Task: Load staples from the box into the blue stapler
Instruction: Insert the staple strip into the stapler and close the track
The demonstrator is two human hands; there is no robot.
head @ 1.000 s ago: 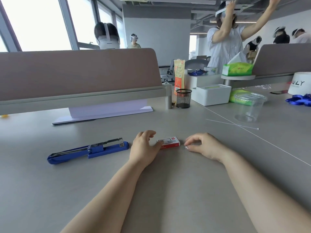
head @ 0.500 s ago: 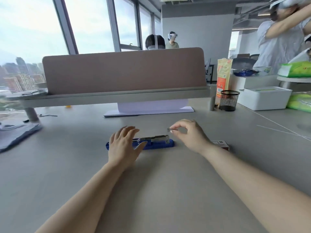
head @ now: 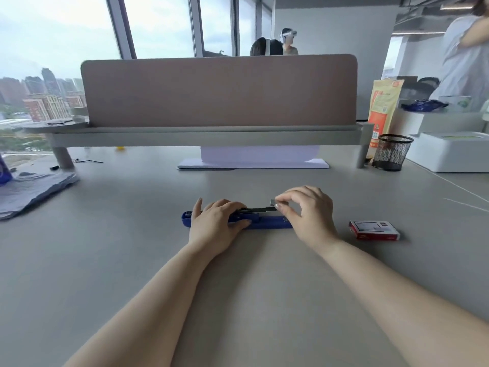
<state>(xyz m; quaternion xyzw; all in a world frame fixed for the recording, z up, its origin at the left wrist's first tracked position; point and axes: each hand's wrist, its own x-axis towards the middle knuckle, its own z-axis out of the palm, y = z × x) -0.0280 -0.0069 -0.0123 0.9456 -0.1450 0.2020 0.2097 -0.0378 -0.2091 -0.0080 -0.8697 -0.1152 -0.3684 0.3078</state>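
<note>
The blue stapler (head: 267, 223) lies flat and opened out on the grey desk, its metal magazine rail facing up. My left hand (head: 215, 223) presses down on its left half, fingers over the rail. My right hand (head: 308, 210) pinches a small strip of staples (head: 273, 202) between thumb and forefinger, right above the rail's right end. The red and white staple box (head: 373, 230) lies on the desk to the right of my right hand, apart from both hands.
A desk divider (head: 219, 91) on a shelf runs across the back. A black mesh pen cup (head: 392, 152), an orange packet (head: 383, 107) and a white box (head: 449, 152) stand at the right. A grey cloth (head: 31, 192) lies at the left. People stand beyond.
Both hands left the staple box and moved left to the stapler. My left hand came down onto the stapler; my right hand brought the staple strip down to the rail.
</note>
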